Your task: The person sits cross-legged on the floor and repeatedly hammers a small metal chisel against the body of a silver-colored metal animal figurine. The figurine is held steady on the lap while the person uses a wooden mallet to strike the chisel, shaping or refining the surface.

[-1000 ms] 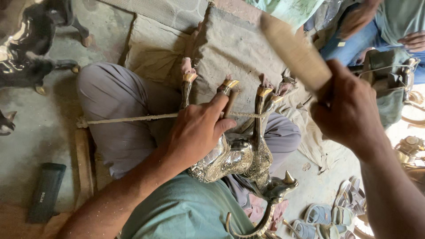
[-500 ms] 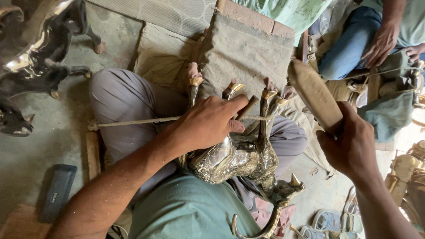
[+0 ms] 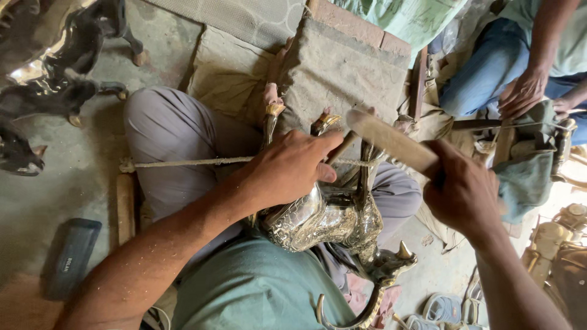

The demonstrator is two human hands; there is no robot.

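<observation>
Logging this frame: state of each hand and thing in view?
left hand: pressing down on the figurine
right hand: gripping wooden mallet
wooden mallet: lowered, head at the legs
brass animal figurine: upside down on lap, legs up
rope: taut across thigh

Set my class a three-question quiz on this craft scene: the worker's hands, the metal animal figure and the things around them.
1. True or false: the left hand rests on the metal animal figure.
2. What does the right hand grip? A. a wooden stick B. a paintbrush C. a cup
3. Fill in: a taut ___ runs across the person's lap.

Key
1. True; the figure lies legs-up in the lap.
2. A, the wooden stick.
3. rope.
</observation>
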